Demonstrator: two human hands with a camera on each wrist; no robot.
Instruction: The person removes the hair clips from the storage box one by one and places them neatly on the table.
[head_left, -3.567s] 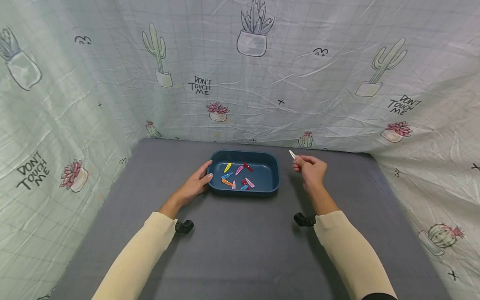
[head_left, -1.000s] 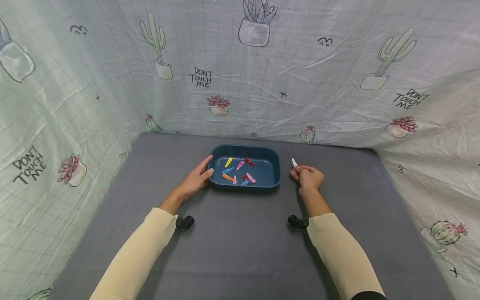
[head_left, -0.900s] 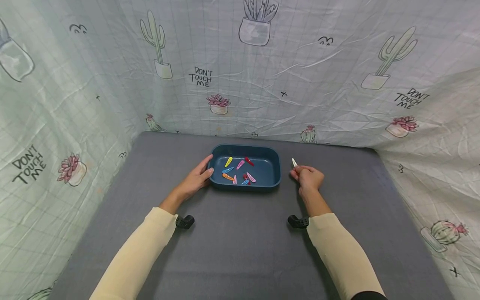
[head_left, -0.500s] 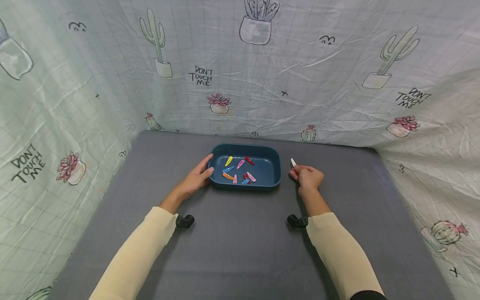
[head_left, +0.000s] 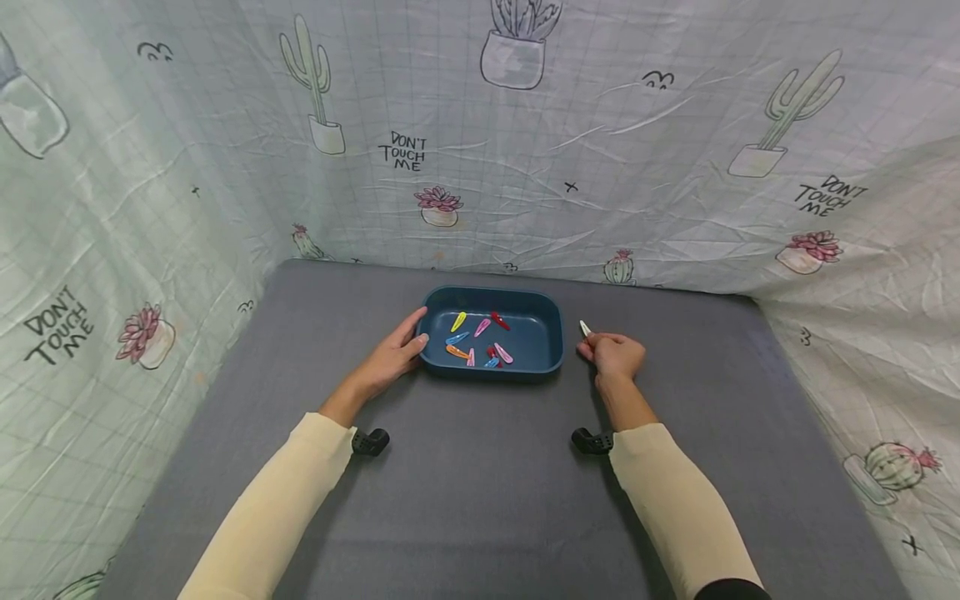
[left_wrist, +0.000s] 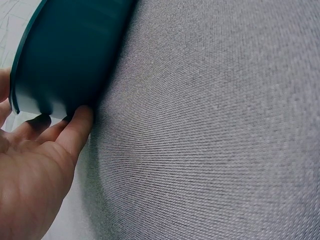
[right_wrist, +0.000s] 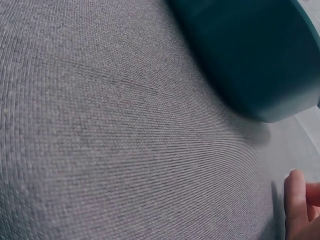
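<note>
A dark blue rectangular tray (head_left: 525, 375) lies on the grey table, holding several snap hair clips in yellow, pink, red, blue and orange. At the tray's left end my left hand (head_left: 390, 357) grips it, thumb at the rim. Its fingers (left_wrist: 77, 132) press the outer end wall in the left wrist view. Just right of the tray, my right hand (head_left: 620, 357) pinches a white hair clip (head_left: 585, 328) that points up and away. Only fingertips of this hand show low in the right wrist view, and the clip is out of sight there.
A grey cloth covers the table (head_left: 480, 483). Behind it and along both sides hangs a pale curtain (head_left: 502, 150) printed with cacti and words. Each wrist carries a small black camera (head_left: 371, 442).
The right hand, still pinching the white hair clip, has drifted slightly left towards the tray. The left hand keeps its hold on the tray. The head view has tilted down a little.
</note>
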